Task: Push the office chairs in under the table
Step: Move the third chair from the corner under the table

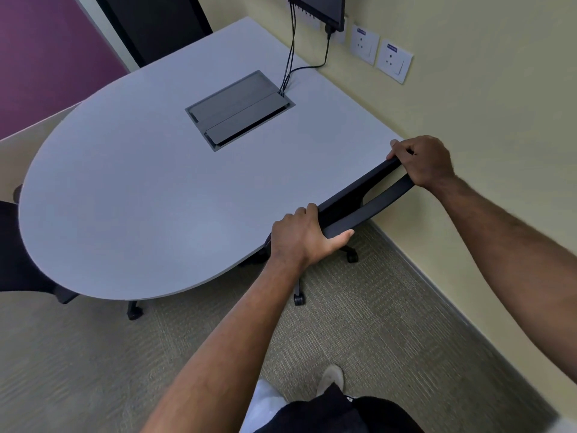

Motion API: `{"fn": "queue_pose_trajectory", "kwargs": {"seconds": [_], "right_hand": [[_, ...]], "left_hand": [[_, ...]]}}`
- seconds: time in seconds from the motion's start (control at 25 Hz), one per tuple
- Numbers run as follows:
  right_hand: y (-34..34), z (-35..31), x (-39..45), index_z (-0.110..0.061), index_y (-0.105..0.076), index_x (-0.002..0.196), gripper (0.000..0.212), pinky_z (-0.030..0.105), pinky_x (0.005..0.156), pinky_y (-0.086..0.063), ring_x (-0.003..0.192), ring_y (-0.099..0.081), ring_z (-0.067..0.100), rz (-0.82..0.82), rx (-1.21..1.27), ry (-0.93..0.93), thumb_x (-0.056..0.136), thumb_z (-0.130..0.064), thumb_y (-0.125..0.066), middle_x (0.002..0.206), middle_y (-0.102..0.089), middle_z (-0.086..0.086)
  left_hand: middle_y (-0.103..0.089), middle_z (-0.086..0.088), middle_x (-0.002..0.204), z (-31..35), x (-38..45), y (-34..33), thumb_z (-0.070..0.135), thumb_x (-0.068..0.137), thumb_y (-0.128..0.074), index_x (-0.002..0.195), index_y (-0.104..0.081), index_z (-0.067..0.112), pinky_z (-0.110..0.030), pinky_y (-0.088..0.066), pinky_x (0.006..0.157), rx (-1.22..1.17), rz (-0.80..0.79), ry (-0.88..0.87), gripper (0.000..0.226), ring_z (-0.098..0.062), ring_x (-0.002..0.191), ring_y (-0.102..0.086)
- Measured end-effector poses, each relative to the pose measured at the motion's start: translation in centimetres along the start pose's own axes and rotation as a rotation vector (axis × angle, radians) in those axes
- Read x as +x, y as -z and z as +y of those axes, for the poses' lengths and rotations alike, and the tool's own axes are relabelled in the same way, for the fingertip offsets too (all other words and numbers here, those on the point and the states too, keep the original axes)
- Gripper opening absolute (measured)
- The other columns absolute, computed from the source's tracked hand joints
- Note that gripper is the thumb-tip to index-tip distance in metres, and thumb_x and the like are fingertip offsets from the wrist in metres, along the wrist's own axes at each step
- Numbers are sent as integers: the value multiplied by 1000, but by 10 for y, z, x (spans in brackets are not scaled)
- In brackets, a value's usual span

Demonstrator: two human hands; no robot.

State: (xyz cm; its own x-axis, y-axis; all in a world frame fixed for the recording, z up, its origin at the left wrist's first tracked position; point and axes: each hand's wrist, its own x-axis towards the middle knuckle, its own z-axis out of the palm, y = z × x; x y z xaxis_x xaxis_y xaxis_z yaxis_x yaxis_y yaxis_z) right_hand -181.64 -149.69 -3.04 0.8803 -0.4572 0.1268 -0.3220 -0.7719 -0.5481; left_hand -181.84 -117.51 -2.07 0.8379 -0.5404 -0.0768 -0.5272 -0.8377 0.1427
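A black office chair (359, 201) stands at the near right edge of the grey rounded table (140, 198), its seat hidden under the top. Only its backrest top, handle bar and two castors show. My left hand (304, 235) grips the left end of the backrest top. My right hand (421, 160) grips the right end, close to the wall. A second black chair (18, 251) sits at the table's left edge, partly under it. A third dark chair back (162, 23) stands at the far side.
A yellow wall (468, 104) runs close along the right, with two sockets (379, 53) and a monitor (318, 7) whose cables drop into the table's grey cable box (239, 110). Carpet covers the floor. My shoe (331, 378) is on it behind the chair.
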Motion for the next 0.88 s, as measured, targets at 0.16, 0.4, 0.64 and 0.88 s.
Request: {"fn": "queue_pose_trajectory", "kwargs": {"seconds": [0.16, 0.4, 0.64, 0.88], "right_hand": [[-1, 2, 0, -20, -85, 90, 50, 31, 78, -39, 91, -69, 24, -3, -2, 9, 108, -48, -48, 77, -71, -5], [7, 6, 10, -22, -84, 92, 51, 35, 83, -46, 101, -69, 23, -63, -5, -15, 107, -52, -47, 103, -81, -2], [4, 7, 11, -21, -84, 91, 50, 37, 86, -48, 102, -69, 22, -68, -4, -22, 107, -51, -47, 105, -81, -3], [-1, 2, 6, -21, -84, 90, 44, 34, 78, -43, 96, -68, 26, -40, -43, -18, 106, -46, -52, 97, -80, -1]], "left_hand": [[-69, -3, 110, 0, 1, -1, 98, 78, -31, 123, -58, 19, -43, -57, 79, -3, -2, 0, 95, -28, 94, -67], [-69, -3, 113, 4, 4, 1, 96, 80, -35, 126, -57, 18, -42, -56, 81, -2, -9, -5, 93, -27, 98, -67], [-69, -3, 116, 3, 3, -1, 96, 80, -34, 129, -57, 19, -42, -57, 82, 1, -11, -4, 94, -26, 99, -67], [-69, -3, 115, -1, -1, -1, 97, 79, -33, 128, -57, 20, -43, -57, 82, -12, -18, 6, 95, -27, 99, -67]]}}
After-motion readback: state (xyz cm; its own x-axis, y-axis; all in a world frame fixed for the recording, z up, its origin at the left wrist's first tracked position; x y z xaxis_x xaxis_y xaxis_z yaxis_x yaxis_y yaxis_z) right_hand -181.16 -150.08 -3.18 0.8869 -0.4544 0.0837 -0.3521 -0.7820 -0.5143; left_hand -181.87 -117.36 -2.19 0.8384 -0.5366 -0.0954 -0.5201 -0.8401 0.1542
